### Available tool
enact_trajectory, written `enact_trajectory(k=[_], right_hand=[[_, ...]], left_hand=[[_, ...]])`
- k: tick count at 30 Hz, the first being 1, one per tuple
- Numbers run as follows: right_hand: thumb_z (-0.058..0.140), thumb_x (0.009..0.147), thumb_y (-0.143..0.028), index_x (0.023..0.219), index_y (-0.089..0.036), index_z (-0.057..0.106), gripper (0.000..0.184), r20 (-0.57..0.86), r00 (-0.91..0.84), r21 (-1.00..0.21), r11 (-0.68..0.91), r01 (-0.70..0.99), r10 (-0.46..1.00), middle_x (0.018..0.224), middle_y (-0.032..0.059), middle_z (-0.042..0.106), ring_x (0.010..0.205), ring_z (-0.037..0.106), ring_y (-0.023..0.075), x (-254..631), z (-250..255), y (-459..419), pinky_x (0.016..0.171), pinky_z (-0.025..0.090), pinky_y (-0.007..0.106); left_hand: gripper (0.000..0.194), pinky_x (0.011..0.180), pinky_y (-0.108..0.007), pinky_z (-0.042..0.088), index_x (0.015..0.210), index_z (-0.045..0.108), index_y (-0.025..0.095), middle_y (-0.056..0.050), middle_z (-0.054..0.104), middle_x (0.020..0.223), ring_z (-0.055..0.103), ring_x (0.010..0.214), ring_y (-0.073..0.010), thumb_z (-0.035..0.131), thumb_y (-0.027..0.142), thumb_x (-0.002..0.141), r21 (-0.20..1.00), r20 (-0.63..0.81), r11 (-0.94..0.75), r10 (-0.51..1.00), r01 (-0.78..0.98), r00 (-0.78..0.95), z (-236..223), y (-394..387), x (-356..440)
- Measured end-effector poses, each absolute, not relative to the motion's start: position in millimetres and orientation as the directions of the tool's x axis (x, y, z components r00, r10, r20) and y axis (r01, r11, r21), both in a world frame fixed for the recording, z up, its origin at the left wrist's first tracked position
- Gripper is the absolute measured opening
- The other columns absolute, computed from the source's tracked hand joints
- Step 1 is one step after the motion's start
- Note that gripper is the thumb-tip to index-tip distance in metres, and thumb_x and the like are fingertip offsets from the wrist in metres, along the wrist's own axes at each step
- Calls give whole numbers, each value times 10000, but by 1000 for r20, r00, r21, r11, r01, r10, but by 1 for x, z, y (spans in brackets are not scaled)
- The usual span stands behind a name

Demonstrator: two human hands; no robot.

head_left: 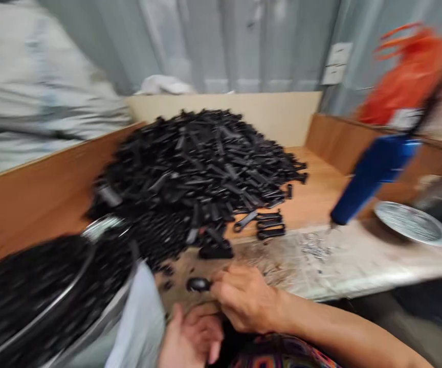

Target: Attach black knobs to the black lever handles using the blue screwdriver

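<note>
The head camera looked down at a wooden desk (305, 189) with low brown board walls. The right hand (246, 299) was near the front of the desk. Its fingers (221, 286) were pressed together on a small, round, shiny black piece (198, 284). The left hand (190, 337) was just below it, and its fingers (213, 347) were curled in. I could not tell if they held anything.

Behind the hands was a big heap of thin black plastic parts (194, 174), all long and flat and lying every which way. A few black parts with loop shapes (270, 227) lay apart from the heap, and a chunky black part (216, 250) sat near its edge. To the left, a round metal tub (32, 301) with a bright rim was full of small black bits.

To the right, a worn, pale sheet (321, 260) lay on the desk with tiny silver bits (315, 245) on it. Beside it was a round silver plate (413, 223). A blue thing (374, 179) was too blurred to name, and an orange plastic bag (409, 76) hung behind it. A grey sleeve (40, 87) of another person passed at the top left, by a ridged metal wall (236, 41).
</note>
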State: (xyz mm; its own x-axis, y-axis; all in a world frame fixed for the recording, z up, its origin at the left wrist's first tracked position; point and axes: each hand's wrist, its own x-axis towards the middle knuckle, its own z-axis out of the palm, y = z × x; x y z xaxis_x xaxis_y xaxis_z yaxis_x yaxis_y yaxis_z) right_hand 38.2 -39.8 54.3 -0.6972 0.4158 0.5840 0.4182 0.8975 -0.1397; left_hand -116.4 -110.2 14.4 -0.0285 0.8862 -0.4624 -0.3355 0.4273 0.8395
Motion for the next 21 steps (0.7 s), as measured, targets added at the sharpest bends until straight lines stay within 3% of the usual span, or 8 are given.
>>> enact_trajectory(k=[2, 4, 5, 8, 11, 14, 18, 21], right_hand=[[373, 880, -230, 898, -158, 524, 168, 572, -777, -121, 964, 239, 264, 807, 63, 625, 614, 496, 159, 34, 43, -57, 538, 377, 289], [351, 886, -183, 913, -163, 530, 182, 503, -843, -151, 980, 130, 189, 830, 70, 632, 666, 514, 169, 30, 34, -70, 586, 399, 299], [360, 877, -169, 891, -168, 534, 175, 456, -871, -202, 975, 97, 182, 825, 68, 631, 687, 519, 171, 27, 32, -73, 614, 410, 300], [407, 855, -183, 787, -178, 536, 146, 343, -919, -425, 904, 34, 196, 773, 52, 613, 719, 533, 162, 19, 34, -65, 679, 429, 282], [397, 885, -189, 790, -175, 563, 191, 311, -885, -538, 832, 137, 347, 784, 47, 611, 748, 551, 145, 8, 41, -33, 713, 426, 257], [424, 876, -182, 852, -184, 587, 165, 196, -822, -503, 774, 384, 535, 814, 37, 622, 764, 565, 142, -12, 41, 0, 705, 411, 244], [457, 838, -175, 893, -202, 596, 152, -1, -842, -335, 793, 509, 539, 823, 23, 648, 781, 592, 151, -53, 37, 17, 671, 394, 229], [457, 822, -182, 858, -186, 610, 158, -65, -837, -257, 802, 540, 543, 827, 56, 663, 747, 606, 186, -82, 36, 16, 610, 384, 251]], left_hand=[[547, 432, -238, 426, 586, 591, 163, 0, 575, 513, 535, 471, -124, 652, 704, 530, 540, -531, 473, 833, -697, 154, 5, -123, -115], [455, 563, -198, 468, 669, 613, 150, 4, 614, 616, 590, 604, -102, 743, 567, 541, 266, -500, 462, 817, -846, 289, -4, -129, -113], [416, 605, -188, 469, 728, 621, 146, 0, 626, 663, 603, 655, -98, 748, 511, 575, 204, -459, 455, 827, -867, 325, -10, -131, -112], [321, 532, -215, 460, 807, 619, 126, -26, 626, 654, 617, 617, -134, 678, 412, 671, 266, -341, 425, 881, -865, 328, -26, -135, -115], [214, 387, -228, 399, 781, 623, 99, -53, 625, 609, 588, 452, -160, 614, 278, 664, 382, -288, 355, 923, -853, 255, -38, -136, -124], [250, 339, -214, 368, 863, 629, 97, -44, 627, 598, 524, 348, -123, 542, 175, 642, 464, -278, 306, 941, -831, 191, -42, -135, -134], [275, 345, -190, 351, 871, 615, 109, -29, 611, 579, 491, 340, -91, 515, 136, 617, 521, -305, 275, 944, -808, 124, -40, -136, -144], [288, 368, -191, 342, 882, 604, 108, -31, 612, 599, 504, 368, -93, 513, 124, 609, 563, -349, 252, 936, -787, 49, -36, -138, -149]])
